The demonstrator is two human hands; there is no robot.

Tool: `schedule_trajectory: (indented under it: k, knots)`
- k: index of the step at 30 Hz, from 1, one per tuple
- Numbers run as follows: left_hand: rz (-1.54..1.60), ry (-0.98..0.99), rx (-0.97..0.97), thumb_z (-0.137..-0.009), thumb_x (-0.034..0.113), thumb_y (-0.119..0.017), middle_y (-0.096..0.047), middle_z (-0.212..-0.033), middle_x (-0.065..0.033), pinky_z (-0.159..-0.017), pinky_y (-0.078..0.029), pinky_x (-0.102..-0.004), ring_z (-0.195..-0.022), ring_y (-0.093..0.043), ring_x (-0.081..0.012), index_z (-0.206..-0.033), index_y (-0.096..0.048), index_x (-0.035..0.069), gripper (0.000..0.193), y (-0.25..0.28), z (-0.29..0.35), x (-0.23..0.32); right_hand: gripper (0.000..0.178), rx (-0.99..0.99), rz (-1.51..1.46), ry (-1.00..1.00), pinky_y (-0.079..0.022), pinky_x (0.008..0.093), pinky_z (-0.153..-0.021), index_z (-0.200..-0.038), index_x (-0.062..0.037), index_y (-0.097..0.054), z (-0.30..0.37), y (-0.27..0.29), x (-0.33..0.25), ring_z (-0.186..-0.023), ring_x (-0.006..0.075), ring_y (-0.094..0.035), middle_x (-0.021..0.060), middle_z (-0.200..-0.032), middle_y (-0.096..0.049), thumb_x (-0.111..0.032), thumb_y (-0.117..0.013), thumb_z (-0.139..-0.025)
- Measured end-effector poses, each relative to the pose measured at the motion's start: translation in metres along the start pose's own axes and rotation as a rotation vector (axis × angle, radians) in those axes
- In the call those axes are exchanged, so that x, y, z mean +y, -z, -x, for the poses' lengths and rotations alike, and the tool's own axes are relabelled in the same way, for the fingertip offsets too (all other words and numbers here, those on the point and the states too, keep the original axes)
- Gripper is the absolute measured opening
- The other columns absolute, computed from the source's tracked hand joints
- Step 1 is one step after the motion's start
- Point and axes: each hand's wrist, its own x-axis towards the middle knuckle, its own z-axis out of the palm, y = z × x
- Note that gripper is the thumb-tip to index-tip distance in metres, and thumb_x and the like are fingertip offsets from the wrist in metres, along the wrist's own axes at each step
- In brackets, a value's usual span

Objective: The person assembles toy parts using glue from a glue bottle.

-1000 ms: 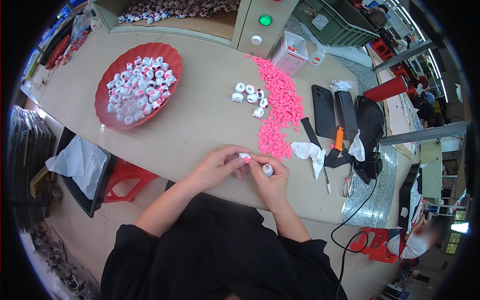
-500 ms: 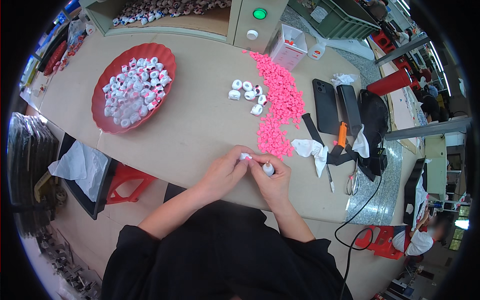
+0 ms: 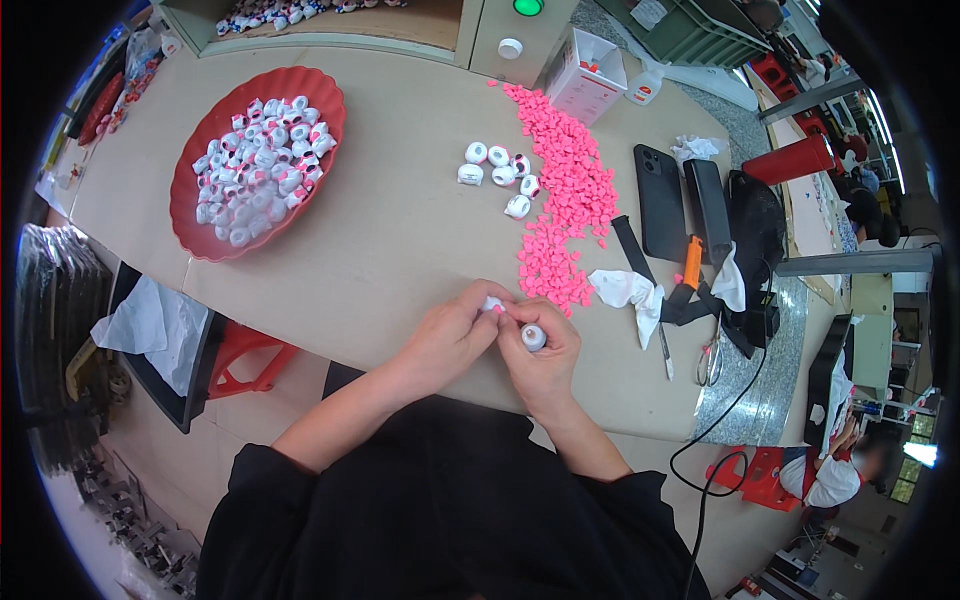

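While working at the near edge of a beige table (image 3: 400, 200), pinches a small white piece (image 3: 491, 304) between the thumb and fingers of the left hand (image 3: 445, 340), curled closed around it, just in front of the black top (image 3: 440, 490). Brings the thumb and forefinger of the right hand (image 3: 548, 358), nearly together, up against the same piece. Grips a small bottle (image 3: 534, 338), white with a brownish tip, in the bent fingers of that right hand. Shows a dot of pink at the meeting fingertips; impossible to tell whether on the piece or beside it.

Beyond the hands, seven loose pieces (image 3: 503, 176) in a loose cluster. Just right of these, a long scatter of pink bits (image 3: 575, 175), reaching down almost to the right hand. Far left on the table, a red scalloped bowl (image 3: 327, 92) full of white-and-pink pieces (image 3: 265, 160). To the right of the pink, a dark phone (image 3: 658, 200), a black case (image 3: 707, 210), an orange handle (image 3: 692, 262), crumpled tissue (image 3: 632, 290) and scissors (image 3: 710, 362). At the back, a white box (image 3: 587, 80) beside a grey-green cabinet (image 3: 508, 65). At far right, a seated co-worker (image 3: 832, 482) on a red chair (image 3: 762, 478).
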Motion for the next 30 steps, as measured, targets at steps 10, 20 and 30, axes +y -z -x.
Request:
schedule_trajectory:
  k: [10,20,30]
  knots:
    - [-0.006,-0.007,0.015,-0.085,0.009,-0.037,-0.048,-0.068,-0.0015,-0.046,-0.036,-0.0216,-0.052,-0.042,-0.0058,-0.100,-0.047,0.005,0.019,0.0003,-0.0004,-0.0010,0.010,0.015,0.024,0.002,-0.037,0.0216,-0.054,-0.074,0.0000,-0.054,-0.0003,-0.0012,0.0024,-0.060,0.0101,-0.048,0.0048,-0.068,-0.052,0.006,-0.058,-0.067]
    - [-0.016,-0.008,0.013,-0.086,0.012,-0.038,-0.049,-0.067,-0.0022,-0.046,-0.036,-0.0221,-0.051,-0.042,-0.0064,-0.099,-0.047,0.006,0.017,0.0006,-0.0001,-0.0001,0.011,0.023,0.021,0.002,-0.037,0.0215,-0.054,-0.075,0.0002,-0.054,0.0003,-0.0009,0.0030,-0.061,0.0098,-0.048,0.0047,-0.068,-0.052,0.007,-0.058,-0.068]
    - [-0.006,-0.009,0.020,-0.086,0.014,-0.039,-0.049,-0.064,-0.0022,-0.044,-0.036,-0.0221,-0.049,-0.042,-0.0065,-0.099,-0.047,0.006,0.017,0.0004,-0.0005,-0.0005,0.010,0.015,0.027,0.012,-0.036,0.0213,-0.055,-0.075,0.0003,-0.054,-0.0002,-0.0007,0.0034,-0.061,0.0096,-0.047,0.0045,-0.068,-0.052,0.007,-0.058,-0.068]
